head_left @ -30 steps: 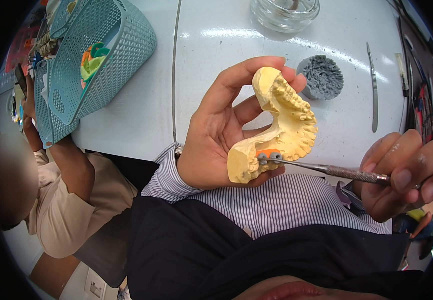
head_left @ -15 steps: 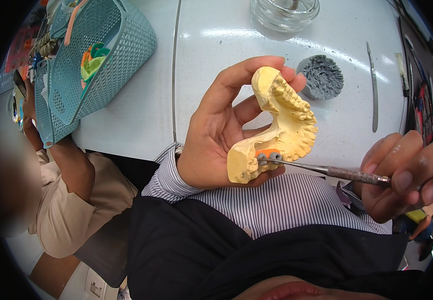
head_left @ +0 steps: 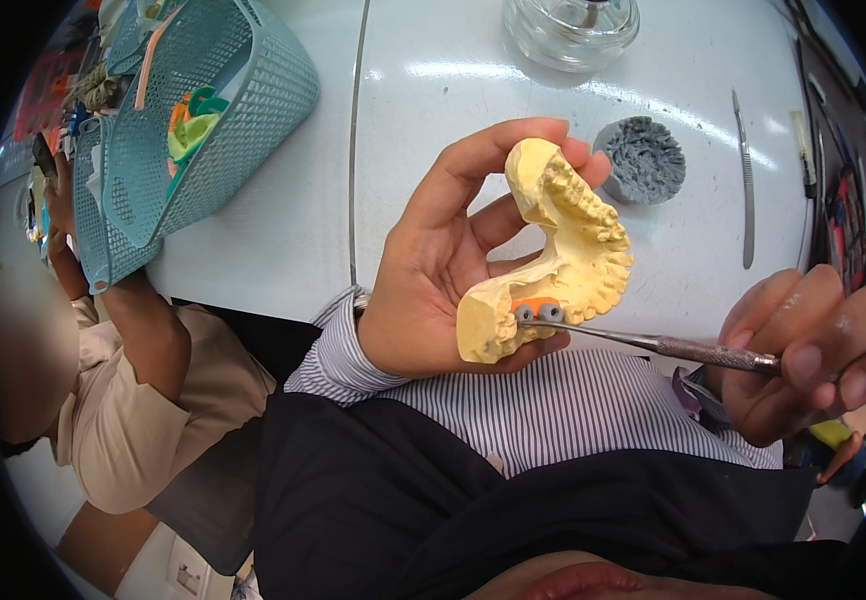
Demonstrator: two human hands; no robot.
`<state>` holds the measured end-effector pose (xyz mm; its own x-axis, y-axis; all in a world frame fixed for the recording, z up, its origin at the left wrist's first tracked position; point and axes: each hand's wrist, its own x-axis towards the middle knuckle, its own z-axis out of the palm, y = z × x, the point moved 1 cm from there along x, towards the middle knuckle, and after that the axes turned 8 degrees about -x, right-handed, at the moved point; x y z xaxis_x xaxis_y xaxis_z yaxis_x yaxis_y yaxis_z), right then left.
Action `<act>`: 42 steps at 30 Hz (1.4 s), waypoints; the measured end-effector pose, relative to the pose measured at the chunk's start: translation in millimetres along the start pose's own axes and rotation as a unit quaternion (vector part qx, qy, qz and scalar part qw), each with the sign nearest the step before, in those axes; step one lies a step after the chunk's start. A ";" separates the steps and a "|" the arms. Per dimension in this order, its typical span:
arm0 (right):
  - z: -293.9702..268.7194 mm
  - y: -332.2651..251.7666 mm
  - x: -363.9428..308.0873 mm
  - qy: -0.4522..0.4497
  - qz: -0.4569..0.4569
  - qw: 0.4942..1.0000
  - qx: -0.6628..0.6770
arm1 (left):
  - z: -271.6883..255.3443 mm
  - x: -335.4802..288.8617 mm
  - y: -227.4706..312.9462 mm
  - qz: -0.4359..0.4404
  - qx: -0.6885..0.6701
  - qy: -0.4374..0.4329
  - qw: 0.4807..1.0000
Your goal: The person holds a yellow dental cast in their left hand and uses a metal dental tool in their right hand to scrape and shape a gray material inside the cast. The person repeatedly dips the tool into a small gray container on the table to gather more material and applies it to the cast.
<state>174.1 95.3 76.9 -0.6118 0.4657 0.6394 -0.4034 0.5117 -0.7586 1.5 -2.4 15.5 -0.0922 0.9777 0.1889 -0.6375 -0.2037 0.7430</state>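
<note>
A yellow dental cast (head_left: 593, 250), curved like a jaw with a row of teeth, is held up above the table's near edge by my left hand (head_left: 423, 260). Its fingers wrap round the back and both ends of the cast. Near the lower end, an orange patch (head_left: 536, 305) borders two small grey ring-like pieces (head_left: 551, 313). My right hand (head_left: 808, 350) grips the knurled handle of a thin metal dental instrument (head_left: 718, 353) between thumb and fingers. The instrument's tip lies at the grey pieces; whether it touches them I cannot tell.
On the white table (head_left: 433, 130) stand a grey block of wax-like material (head_left: 641, 160), a glass jar (head_left: 573, 35) and a scalpel-like tool (head_left: 747, 180). A blue perforated basket (head_left: 243, 120) stands at left, beside a seated person (head_left: 143, 400). Several tools (head_left: 843, 220) lie along the right edge.
The view has shifted a little, so the table items appear slightly lower. Both hands keep their grips, and the instrument's tip stays by the grey pieces with only a slight shift.
</note>
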 end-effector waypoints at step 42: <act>-9.3 42.6 14.1 0.221 0.103 0.969 -0.045 | 7.7 3.2 7.4 -0.141 0.047 0.041 0.988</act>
<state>154.6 130.4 54.7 -0.3145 0.8182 0.4812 -0.2296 0.4263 -0.8749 2.4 -1.1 26.5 0.0153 0.9964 -0.0837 -0.5725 0.0773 0.8163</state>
